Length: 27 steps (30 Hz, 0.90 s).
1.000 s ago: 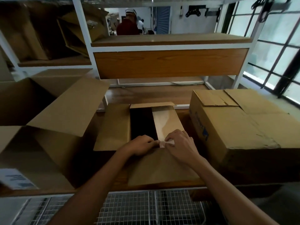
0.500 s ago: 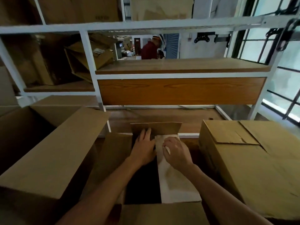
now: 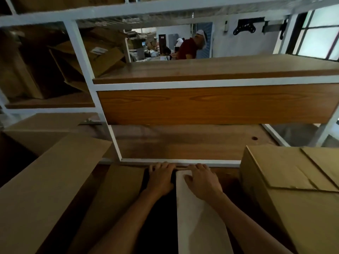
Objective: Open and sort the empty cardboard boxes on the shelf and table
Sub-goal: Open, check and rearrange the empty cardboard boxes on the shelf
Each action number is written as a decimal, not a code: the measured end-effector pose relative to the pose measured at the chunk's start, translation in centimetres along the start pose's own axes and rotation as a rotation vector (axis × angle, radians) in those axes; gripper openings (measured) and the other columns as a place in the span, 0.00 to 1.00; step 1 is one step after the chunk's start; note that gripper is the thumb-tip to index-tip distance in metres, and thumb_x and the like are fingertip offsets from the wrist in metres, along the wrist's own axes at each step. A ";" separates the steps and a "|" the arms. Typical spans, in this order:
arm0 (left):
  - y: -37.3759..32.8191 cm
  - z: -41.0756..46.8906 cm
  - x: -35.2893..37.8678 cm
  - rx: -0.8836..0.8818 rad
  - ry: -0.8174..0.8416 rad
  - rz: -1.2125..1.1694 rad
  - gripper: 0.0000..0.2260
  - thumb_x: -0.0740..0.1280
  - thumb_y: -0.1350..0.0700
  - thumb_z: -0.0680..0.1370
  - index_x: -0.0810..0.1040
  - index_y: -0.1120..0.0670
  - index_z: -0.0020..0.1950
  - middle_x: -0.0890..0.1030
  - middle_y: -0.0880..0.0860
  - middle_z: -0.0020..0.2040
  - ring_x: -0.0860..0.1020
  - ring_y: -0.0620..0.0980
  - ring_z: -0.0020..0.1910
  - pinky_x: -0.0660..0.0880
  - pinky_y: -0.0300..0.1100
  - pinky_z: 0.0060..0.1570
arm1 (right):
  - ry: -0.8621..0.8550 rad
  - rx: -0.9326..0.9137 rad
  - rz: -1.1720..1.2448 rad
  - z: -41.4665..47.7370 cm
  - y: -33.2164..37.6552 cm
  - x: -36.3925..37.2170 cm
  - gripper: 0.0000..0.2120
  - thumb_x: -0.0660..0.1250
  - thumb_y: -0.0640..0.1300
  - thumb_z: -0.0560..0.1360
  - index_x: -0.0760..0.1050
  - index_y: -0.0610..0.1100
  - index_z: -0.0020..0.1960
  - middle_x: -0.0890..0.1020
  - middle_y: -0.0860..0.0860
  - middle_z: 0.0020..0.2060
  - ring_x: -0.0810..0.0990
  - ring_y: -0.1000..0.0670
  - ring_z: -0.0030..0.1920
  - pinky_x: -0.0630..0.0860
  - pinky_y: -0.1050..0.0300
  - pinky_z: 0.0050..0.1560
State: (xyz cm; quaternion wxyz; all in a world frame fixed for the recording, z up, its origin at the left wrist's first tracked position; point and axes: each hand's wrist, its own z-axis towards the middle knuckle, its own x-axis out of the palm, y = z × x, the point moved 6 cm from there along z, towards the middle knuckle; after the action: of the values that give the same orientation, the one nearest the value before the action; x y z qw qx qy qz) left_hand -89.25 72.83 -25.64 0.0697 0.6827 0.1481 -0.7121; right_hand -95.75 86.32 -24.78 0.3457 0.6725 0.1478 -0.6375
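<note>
Nearest to us, both forearms reach forward over the open middle box (image 3: 117,198) on the table. Our left hand (image 3: 160,180) lies palm down with its fingers curled over the box's far edge, above the dark opening. Our right hand (image 3: 203,182) is spread flat, pressing on the pale flap (image 3: 198,222), its fingertips also at the far edge. Neither hand pinches anything.

On the left, just beside the middle box, stands a bigger open box (image 3: 47,184), one broad flap slanting up toward us. On the right sits a closed box (image 3: 286,191), its top flaps folded over one another.

Beyond the hands runs the white frame (image 3: 113,143) of the shelf, with a wooden board (image 3: 192,142) low behind it and a thicker wooden shelf (image 3: 216,105) above. In the left bay of the shelf, further boxes (image 3: 99,57) lie tilted and partly open; how many we cannot tell in the dimness.

Farthest off, through the gap over the shelf, a person (image 3: 189,48) in a red top bends forward, and windows (image 3: 319,39) brighten the right side.
</note>
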 end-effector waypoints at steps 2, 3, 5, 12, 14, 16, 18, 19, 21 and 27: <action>0.1 0.3 0.2 0.004 -0.020 -0.019 0.21 0.64 0.49 0.75 0.68 0.46 0.68 0.69 0.49 0.69 0.64 0.55 0.69 0.58 0.55 0.65 | -0.008 -0.007 -0.008 0.0 0.0 0.0 0.25 0.53 0.60 0.79 0.66 0.49 0.72 0.73 0.48 0.67 0.69 0.46 0.68 0.71 0.45 0.64; 0.1 0.4 0.3 0.007 -0.018 -0.032 0.20 0.63 0.49 0.76 0.68 0.46 0.68 0.69 0.49 0.69 0.64 0.55 0.68 0.58 0.55 0.65 | -0.012 -0.009 -0.007 0.1 0.0 0.0 0.25 0.53 0.60 0.79 0.66 0.49 0.72 0.73 0.48 0.67 0.69 0.46 0.68 0.71 0.45 0.64; 0.2 0.4 0.4 0.009 -0.017 -0.050 0.20 0.62 0.48 0.76 0.68 0.47 0.68 0.68 0.50 0.68 0.64 0.56 0.68 0.58 0.55 0.64 | -0.003 -0.002 -0.005 0.0 0.1 -0.2 0.27 0.53 0.62 0.79 0.66 0.49 0.72 0.73 0.48 0.67 0.69 0.45 0.68 0.71 0.44 0.64; 0.3 -0.6 0.0 0.000 -0.018 -0.107 0.27 0.58 0.44 0.79 0.59 0.49 0.77 0.59 0.54 0.76 0.57 0.60 0.73 0.57 0.57 0.70 | 0.098 -0.029 0.111 -1.1 0.6 -0.8 0.36 0.50 0.72 0.74 0.62 0.53 0.75 0.64 0.52 0.75 0.57 0.45 0.75 0.62 0.37 0.70; -0.3 -1.3 -1.5 0.010 -0.087 -0.173 0.29 0.58 0.43 0.79 0.59 0.52 0.77 0.60 0.56 0.76 0.57 0.60 0.73 0.58 0.55 0.70 | 0.082 0.013 0.250 -1.6 0.6 -1.5 0.37 0.50 0.74 0.72 0.62 0.55 0.75 0.63 0.53 0.75 0.55 0.47 0.76 0.59 0.38 0.72; -1.8 -1.7 -2.7 0.050 -0.131 -0.262 0.31 0.57 0.42 0.78 0.59 0.55 0.77 0.63 0.58 0.74 0.60 0.61 0.72 0.61 0.53 0.69 | 0.079 0.045 0.381 -2.4 1.2 -2.6 0.40 0.50 0.74 0.72 0.59 0.53 0.77 0.62 0.51 0.77 0.54 0.47 0.77 0.52 0.43 0.75; -4.0 -2.2 -3.3 0.089 -0.070 -0.437 0.31 0.60 0.44 0.78 0.58 0.57 0.77 0.65 0.59 0.73 0.65 0.60 0.70 0.66 0.55 0.68 | 0.096 0.062 0.517 -3.5 1.8 -3.8 0.38 0.55 0.69 0.76 0.55 0.49 0.79 0.60 0.49 0.77 0.56 0.46 0.77 0.51 0.46 0.75; -5.1 -2.5 -3.3 0.115 -0.028 -0.535 0.31 0.61 0.45 0.78 0.59 0.57 0.77 0.67 0.59 0.72 0.67 0.59 0.69 0.68 0.56 0.67 | 0.109 0.090 0.598 -4.1 1.9 -4.5 0.38 0.57 0.68 0.76 0.54 0.49 0.79 0.62 0.48 0.77 0.59 0.45 0.76 0.54 0.46 0.75; -7.8 -3.3 -3.5 0.180 0.040 -0.582 0.28 0.62 0.48 0.78 0.62 0.58 0.75 0.69 0.61 0.71 0.70 0.60 0.68 0.68 0.56 0.67 | 0.081 0.174 0.749 -5.3 1.1 -6.3 0.35 0.62 0.64 0.76 0.59 0.49 0.77 0.69 0.48 0.72 0.69 0.47 0.71 0.65 0.50 0.70; -14.5 -6.5 -1.7 0.339 0.166 -0.667 0.28 0.53 0.46 0.80 0.63 0.60 0.76 0.67 0.61 0.73 0.63 0.59 0.73 0.60 0.49 0.73 | -0.268 0.379 0.735 -10.5 -5.3 -12.7 0.10 0.62 0.44 0.79 0.82 0.44 0.51 0.84 0.48 0.44 0.82 0.48 0.45 0.77 0.54 0.45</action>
State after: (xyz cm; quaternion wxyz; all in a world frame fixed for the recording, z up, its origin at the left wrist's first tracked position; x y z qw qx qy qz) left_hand -87.29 88.35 -22.40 -0.2920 0.6543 0.2476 -0.6521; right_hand -93.01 100.02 -14.62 0.4361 0.6433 -0.2672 -0.5697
